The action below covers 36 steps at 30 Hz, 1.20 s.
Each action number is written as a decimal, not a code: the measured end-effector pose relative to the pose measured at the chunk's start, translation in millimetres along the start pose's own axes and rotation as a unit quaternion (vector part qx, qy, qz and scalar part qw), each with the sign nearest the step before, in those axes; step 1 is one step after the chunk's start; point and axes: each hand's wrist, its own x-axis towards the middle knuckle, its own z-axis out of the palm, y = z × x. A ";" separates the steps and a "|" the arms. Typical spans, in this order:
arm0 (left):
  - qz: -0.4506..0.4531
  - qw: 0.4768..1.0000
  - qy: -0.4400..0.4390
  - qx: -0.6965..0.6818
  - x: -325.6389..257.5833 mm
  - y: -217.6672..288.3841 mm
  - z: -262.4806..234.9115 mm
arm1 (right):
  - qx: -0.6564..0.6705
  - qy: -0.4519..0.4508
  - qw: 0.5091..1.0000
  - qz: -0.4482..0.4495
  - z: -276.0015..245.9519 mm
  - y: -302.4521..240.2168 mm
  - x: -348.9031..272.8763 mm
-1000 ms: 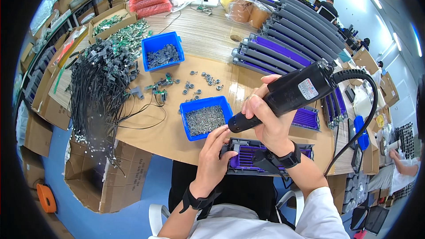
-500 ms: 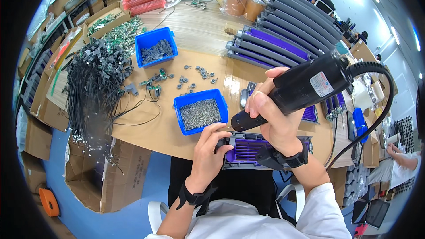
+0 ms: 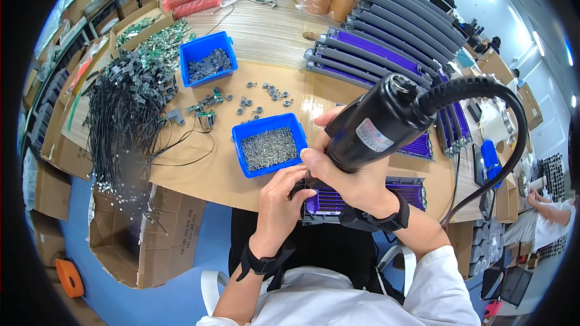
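My right hand (image 3: 353,184) is wrapped round a black electric screwdriver (image 3: 383,115), tilted with its thick cable end up and to the right. Its lower end points down at the left end of a purple-and-grey slatted panel (image 3: 405,190) at the table's near edge. My left hand (image 3: 281,196) is closed at that same end of the panel, thumb and fingers pinched together. The screwdriver's tip and whatever lies under my fingertips are hidden. Just beyond my left hand stands a blue bin (image 3: 266,172) full of small screws (image 3: 269,148).
A second blue bin (image 3: 185,78) holds grey round parts, with more loose parts (image 3: 277,92) near it. Black wires with connectors (image 3: 130,115) hang over the left edge above a cardboard box (image 3: 169,235). Several grey-and-purple panels (image 3: 374,48) are stacked at the far right. The screwdriver's cable (image 3: 513,145) loops right.
My right hand has brought the screwdriver left and down, turning it steeper, so its lower end meets my left fingertips at the panel's left end. The view has shifted slightly.
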 end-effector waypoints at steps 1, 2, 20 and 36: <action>-0.003 1.000 0.000 0.001 -0.7 -0.2 -0.6 | -0.005 -0.004 1.000 -0.002 0.8 0.7 0.5; -0.006 1.000 -0.001 0.000 -0.7 -0.2 -0.3 | -0.011 -0.006 1.000 -0.004 0.5 0.9 0.6; -0.017 1.000 -0.011 -0.012 0.2 5.8 -2.3 | -0.031 -0.052 0.998 -0.017 -2.1 8.7 4.8; 0.007 1.000 -0.022 0.014 1.6 11.5 -4.3 | -0.030 -0.070 0.997 -0.018 -2.0 9.3 4.2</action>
